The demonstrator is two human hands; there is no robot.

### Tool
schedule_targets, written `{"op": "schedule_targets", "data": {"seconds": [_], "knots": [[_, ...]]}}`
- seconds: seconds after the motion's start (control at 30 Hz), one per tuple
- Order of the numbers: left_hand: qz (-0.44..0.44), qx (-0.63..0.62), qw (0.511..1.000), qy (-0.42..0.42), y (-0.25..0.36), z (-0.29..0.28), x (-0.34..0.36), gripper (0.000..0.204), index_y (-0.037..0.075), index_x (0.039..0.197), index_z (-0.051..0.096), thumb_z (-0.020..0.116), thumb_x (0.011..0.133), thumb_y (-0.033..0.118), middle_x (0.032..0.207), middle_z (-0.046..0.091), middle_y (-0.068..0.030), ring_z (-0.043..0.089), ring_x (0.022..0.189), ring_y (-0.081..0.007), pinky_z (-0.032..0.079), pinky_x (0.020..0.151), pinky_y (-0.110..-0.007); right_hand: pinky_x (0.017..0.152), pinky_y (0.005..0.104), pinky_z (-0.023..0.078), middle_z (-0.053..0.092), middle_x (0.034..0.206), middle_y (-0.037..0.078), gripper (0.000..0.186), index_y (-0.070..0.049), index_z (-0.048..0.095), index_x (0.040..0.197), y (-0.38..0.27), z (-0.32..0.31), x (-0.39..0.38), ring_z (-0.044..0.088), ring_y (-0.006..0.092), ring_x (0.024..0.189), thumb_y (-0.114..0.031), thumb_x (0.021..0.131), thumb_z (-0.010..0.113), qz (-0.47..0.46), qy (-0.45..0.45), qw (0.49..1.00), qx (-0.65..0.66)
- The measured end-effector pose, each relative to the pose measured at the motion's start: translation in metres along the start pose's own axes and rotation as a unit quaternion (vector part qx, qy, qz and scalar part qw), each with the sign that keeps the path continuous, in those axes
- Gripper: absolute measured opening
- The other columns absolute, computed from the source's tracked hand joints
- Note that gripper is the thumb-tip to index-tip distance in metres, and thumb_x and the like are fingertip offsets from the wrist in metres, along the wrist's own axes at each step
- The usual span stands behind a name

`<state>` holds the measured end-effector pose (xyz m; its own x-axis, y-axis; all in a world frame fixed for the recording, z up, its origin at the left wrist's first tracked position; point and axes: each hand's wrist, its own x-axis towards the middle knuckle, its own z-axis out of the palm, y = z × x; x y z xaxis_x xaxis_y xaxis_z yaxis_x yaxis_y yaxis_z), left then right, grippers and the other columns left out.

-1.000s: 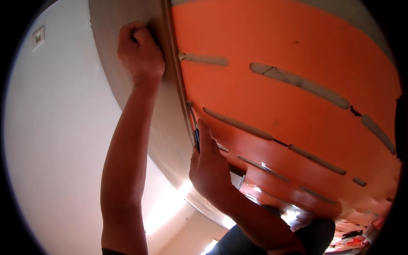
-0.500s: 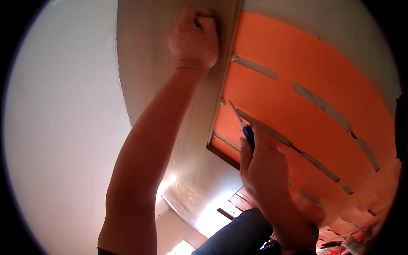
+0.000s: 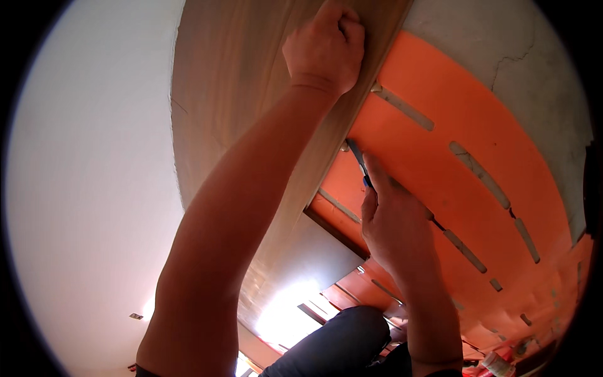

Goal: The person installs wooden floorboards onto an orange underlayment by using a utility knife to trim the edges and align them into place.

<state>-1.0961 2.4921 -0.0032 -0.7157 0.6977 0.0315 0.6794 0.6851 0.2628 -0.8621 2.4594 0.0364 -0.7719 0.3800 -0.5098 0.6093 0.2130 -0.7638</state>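
Observation:
My left hand [image 3: 326, 50] is curled into a fist on top of a wood-grain floor plank [image 3: 245, 81], close to its right edge. Nothing sticks out of the fist, though its inside is hidden. My right hand [image 3: 402, 220] grips a blue-handled knife [image 3: 360, 160] with a narrow grey blade, index finger stretched along it. The blade's tip meets the plank's edge beside a small tan blob [image 3: 344, 147]. Farther up the same edge sits another tan blob [image 3: 376, 87]. Under the right hand spreads an orange underlay sheet [image 3: 465, 113] with long slots cut through it.
Grey cracked concrete [image 3: 502, 56] shows beyond the underlay at upper right. A pale wall or smooth white surface [image 3: 94, 157] borders the plank on the left. My dark-trousered knee [image 3: 339, 336] is at the bottom. Small blurred items [image 3: 499, 364] lie at lower right.
In the picture, both hands have shifted with the view, the left one up and right. The knife's blade has come from over the underlay to the plank's edge at the tan blob.

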Motion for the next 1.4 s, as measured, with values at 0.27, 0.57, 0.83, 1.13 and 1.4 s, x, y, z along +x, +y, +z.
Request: {"op": "schedule_targets", "data": {"seconds": [0.27,0.57,0.83,1.13,1.4], "knots": [[0.089,-0.026,0.991,0.098,-0.003,0.006,0.001,0.014,0.014,0.093,0.064,0.053,0.097,0.023,0.082,0.071,-0.0163,0.069,0.076,-0.0424,0.054,0.068,-0.053,0.068,0.0489,0.054,0.066,0.082,0.023,0.044,-0.011,0.05,0.148,0.0,-0.036,0.011,0.068,0.0396,0.071,-0.016,0.104,0.05,0.043,-0.134,0.988,0.064],[0.1,-0.019,0.99,0.1,-0.007,0.005,0.001,0.014,0.015,0.093,0.065,0.053,0.097,0.022,0.081,0.07,-0.0172,0.068,0.076,-0.0428,0.053,0.068,-0.053,0.073,0.0497,0.054,0.065,0.088,0.027,0.045,-0.007,0.05,0.146,0.003,-0.025,0.003,0.068,0.042,0.077,-0.008,0.101,0.053,0.012,-0.085,0.993,0.08],[0.083,-0.02,0.991,0.099,-0.005,0.007,0.0,0.016,0.014,0.091,0.065,0.053,0.098,0.023,0.081,0.071,-0.0178,0.069,0.076,-0.0426,0.054,0.069,-0.052,0.083,0.05,0.056,0.069,0.102,0.03,0.051,-0.006,0.04,0.153,0.015,-0.007,-0.005,0.071,0.0436,0.092,-0.015,0.104,0.054,-0.029,0.002,0.989,0.142],[0.091,-0.018,0.99,0.107,-0.01,0.005,0.002,0.019,0.017,0.095,0.071,0.054,0.096,0.024,0.081,0.074,-0.009,0.071,0.077,-0.0355,0.056,0.072,-0.047,0.073,0.0466,0.054,0.066,0.097,0.027,0.06,-0.004,0.028,0.159,-0.012,-0.035,0.026,0.069,0.0393,0.08,-0.011,0.103,0.049,0.102,0.004,0.929,0.357],[0.068,-0.005,0.994,0.086,-0.006,0.007,-0.001,0.02,0.012,0.099,0.071,0.053,0.098,0.019,0.087,0.073,-0.0123,0.071,0.081,-0.0326,0.055,0.075,-0.043,0.076,0.0448,0.054,0.064,0.103,0.028,0.067,0.005,0.023,0.159,-0.011,0.007,0.031,0.067,0.0378,0.081,-0.002,0.097,0.047,0.021,0.099,0.875,0.473]]}}
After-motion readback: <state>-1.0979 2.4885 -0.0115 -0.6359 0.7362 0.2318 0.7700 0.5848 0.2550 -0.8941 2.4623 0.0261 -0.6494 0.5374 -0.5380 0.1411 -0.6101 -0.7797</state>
